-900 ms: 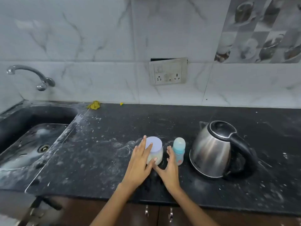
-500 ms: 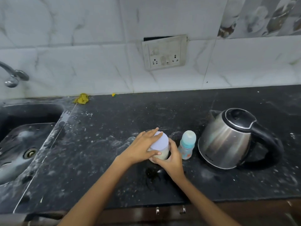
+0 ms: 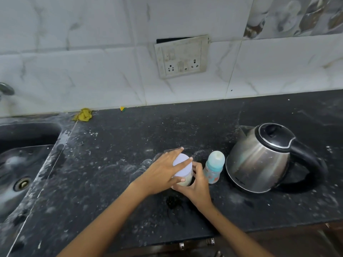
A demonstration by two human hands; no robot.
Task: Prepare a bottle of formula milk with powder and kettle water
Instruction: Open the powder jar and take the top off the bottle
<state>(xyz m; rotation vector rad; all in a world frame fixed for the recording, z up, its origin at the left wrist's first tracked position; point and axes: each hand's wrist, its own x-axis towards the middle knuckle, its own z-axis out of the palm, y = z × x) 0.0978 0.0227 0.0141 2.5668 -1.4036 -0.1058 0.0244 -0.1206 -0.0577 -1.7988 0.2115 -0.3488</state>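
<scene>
Opening the powder jar looks like the current step: left hand grasps its lid, right hand clasps its body. Bottle stands just right of those fingers, kettle beyond. Next, probably twist.

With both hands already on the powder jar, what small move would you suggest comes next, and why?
Probably twist the lid off. The left hand lies over the jar's pale lid while the right hand grips the powder jar at its side, and the lid is still on. The capped baby bottle and kettle stand untouched beside it, so powder has to be reached first.
</scene>
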